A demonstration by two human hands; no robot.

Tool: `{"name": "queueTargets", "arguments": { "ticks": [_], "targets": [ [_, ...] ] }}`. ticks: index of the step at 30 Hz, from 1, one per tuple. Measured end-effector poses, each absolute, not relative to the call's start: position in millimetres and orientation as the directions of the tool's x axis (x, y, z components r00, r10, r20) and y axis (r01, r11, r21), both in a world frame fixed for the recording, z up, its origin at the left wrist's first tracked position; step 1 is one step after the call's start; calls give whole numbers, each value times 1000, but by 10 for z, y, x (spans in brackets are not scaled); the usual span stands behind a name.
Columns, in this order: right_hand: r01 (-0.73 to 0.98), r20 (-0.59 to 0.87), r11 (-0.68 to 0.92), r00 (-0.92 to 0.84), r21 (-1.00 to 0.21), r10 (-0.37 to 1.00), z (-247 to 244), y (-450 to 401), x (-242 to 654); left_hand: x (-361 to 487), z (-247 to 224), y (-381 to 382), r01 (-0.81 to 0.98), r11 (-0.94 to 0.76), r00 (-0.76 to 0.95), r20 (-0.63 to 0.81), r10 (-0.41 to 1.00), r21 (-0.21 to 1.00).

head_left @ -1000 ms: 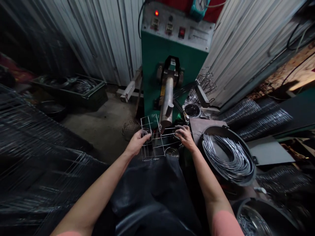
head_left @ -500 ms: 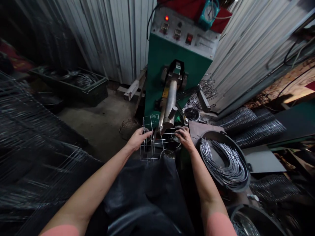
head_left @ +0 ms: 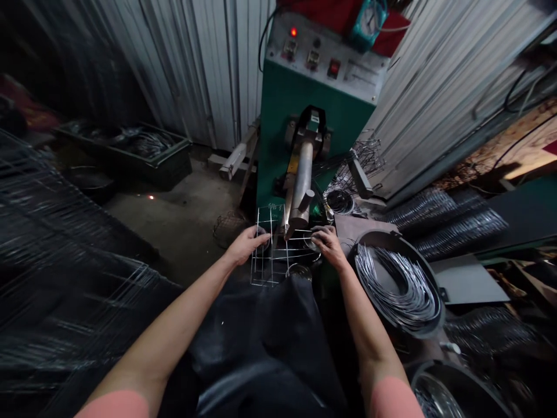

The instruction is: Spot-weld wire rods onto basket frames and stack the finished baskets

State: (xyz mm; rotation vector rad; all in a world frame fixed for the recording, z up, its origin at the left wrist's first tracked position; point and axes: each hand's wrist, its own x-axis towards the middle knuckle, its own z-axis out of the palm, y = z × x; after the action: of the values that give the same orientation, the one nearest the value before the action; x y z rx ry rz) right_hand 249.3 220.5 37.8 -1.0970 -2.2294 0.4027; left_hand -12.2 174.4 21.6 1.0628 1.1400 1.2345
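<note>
Between my hands is a small wire frame (head_left: 271,261) of thin crossed metal rods, held under the tip of the machine's metal arm (head_left: 303,180). My left hand (head_left: 247,246) is closed on its left side, thumb pointing inward. On the other side, my right hand (head_left: 329,245) pinches the right end of its wires, partly hiding a round wire ring there. The electrode tip (head_left: 286,232) meets or nearly meets the frame; contact cannot be made out. A dark apron (head_left: 261,342) covers my lap just below.
The green machine (head_left: 282,93) stands ahead, its red lamp (head_left: 293,32) lit. At right a round tub (head_left: 440,316) holds bent wires, with another tub (head_left: 474,380) below. Stacked wire mesh (head_left: 87,278) fills the left. A long bin (head_left: 169,165) stands behind on the floor.
A bright spark now shows on the floor at left, and a small bright speck over the apron. The wire frame sits slightly further right in view; both hands keep their hold.
</note>
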Motion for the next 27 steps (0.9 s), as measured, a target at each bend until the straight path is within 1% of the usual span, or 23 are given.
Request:
{"name": "queueTargets", "arguments": {
  "ticks": [4,9,11,13,16,18,19,21,22,23,24,25,27],
  "targets": [
    [608,419,631,-472,-482,776,394,1969,2468,-153,180,1524,-120,17,4,-17,1000,993],
    [614,458,642,-456,-459,763,345,1623,2382,-245,66,1181,-145,7,-25,-10,1000,989],
    [620,467,636,-440,-460,767,342,1527,2312,-274,47,1088,-185,39,-27,-45,999,982],
    [629,464,626,-431,-461,774,388,1450,2223,-303,54,1019,-240,105,-2,-109,994,965],
    [617,480,634,-425,-467,768,579,1327,2134,-399,102,929,-282,188,46,-183,982,941],
    [609,529,625,-363,-489,767,746,1233,2185,-532,146,864,-284,209,55,-202,978,936],
    [607,559,607,-299,-514,773,818,1184,2255,-622,166,826,-299,223,57,-216,975,928],
    [582,579,550,-159,-599,799,892,1088,2459,-832,196,736,-367,240,61,-234,970,899],
    [558,549,518,-129,-648,826,885,1038,2571,-937,200,685,-420,236,61,-232,971,876],
    [532,489,487,-151,-693,859,846,982,2671,-1033,194,629,-483,228,61,-227,972,846],
    [514,405,460,-223,-724,887,781,916,2747,-1111,177,570,-546,222,59,-227,972,808],
    [505,308,443,-330,-741,892,695,838,2790,-1165,149,508,-602,229,59,-243,968,765],
    [504,129,448,-546,-739,828,494,646,2764,-1191,61,379,-686,309,104,-331,938,659]
  ]
}}
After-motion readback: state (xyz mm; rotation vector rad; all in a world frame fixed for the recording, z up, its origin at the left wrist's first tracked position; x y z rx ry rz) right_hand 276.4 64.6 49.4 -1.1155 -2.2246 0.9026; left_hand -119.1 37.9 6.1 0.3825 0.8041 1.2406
